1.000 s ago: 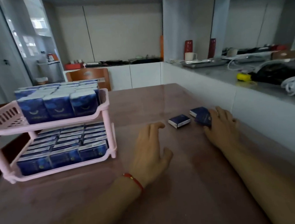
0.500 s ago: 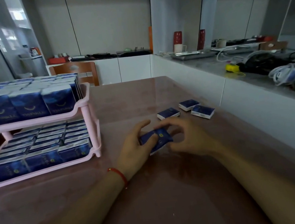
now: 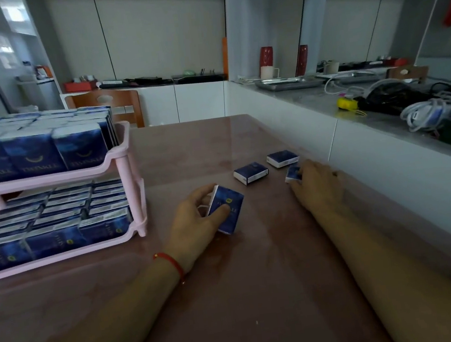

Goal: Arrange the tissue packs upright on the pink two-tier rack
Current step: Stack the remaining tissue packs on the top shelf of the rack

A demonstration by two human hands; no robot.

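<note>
Nearest, on the glossy pink-brown worktop [image 3: 260, 293]: the left hand [image 3: 194, 225] now alone holds the dark blue rectangular tissue pack [image 3: 227, 208] that both hands shared half a second ago, grip closed round it, thumb on its face, pack tilted just right of the pink plastic two-tier rack [image 3: 124, 179]. Further right, the right hand [image 3: 317, 185] has returned to the loose packs, fingers curled on a small blue pack [image 3: 293, 173]; two more flat blue packs [image 3: 250, 172] [image 3: 282, 158] lie just beyond. Both tiers appear nearly full; judged: few packs remain.

Bare forearms, thin red cord bracelet [image 3: 170, 262] on left wrist
</note>
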